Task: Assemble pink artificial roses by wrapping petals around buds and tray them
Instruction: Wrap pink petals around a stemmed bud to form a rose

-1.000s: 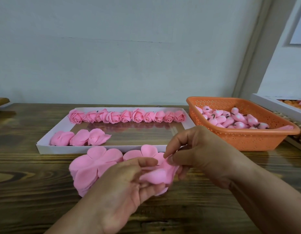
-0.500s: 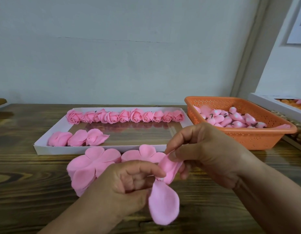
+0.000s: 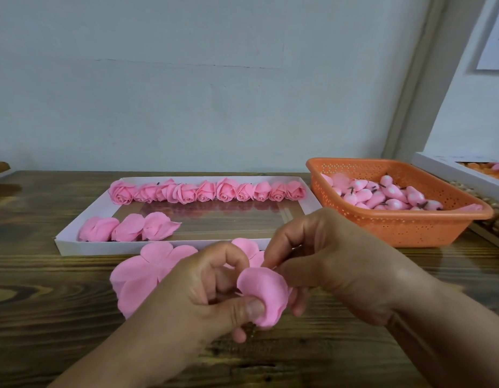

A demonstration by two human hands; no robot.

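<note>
Petal now curled up and over, cupped against the left thumb, no longer hanging flat below the hands as it did 0.5 s ago. Pinched at its lower left edge between thumb and curled fingers of the left hand. Held from the right side by the right hand, fingers bent and closed in narrow on the far edge of the same piece; exactly what the fingertips grip, hidden behind the petal. Bud presumably inside the wrap, not visible.

Meaning for the task, as a judgement: a wrap in progress, 1 petal brought round, more folding and tucking likely needed before this flower can go in the tray.

Compared with 1.0 s ago: petal then bunched loosely between both hands, left fingers spread wider; now both hands tighter together and lifted slightly nearer. Compared with 0.5 s ago: dangling flap gone, drawn up into a rounded cup.

Unchanged elsewhere. Flat petal sheets lying on the wooden table just left of and behind the hands. White tray beyond them, with 10 finished roses along the far edge and 3 wrapped ones at the near left corner. Orange basket of buds far right, untouched.
</note>
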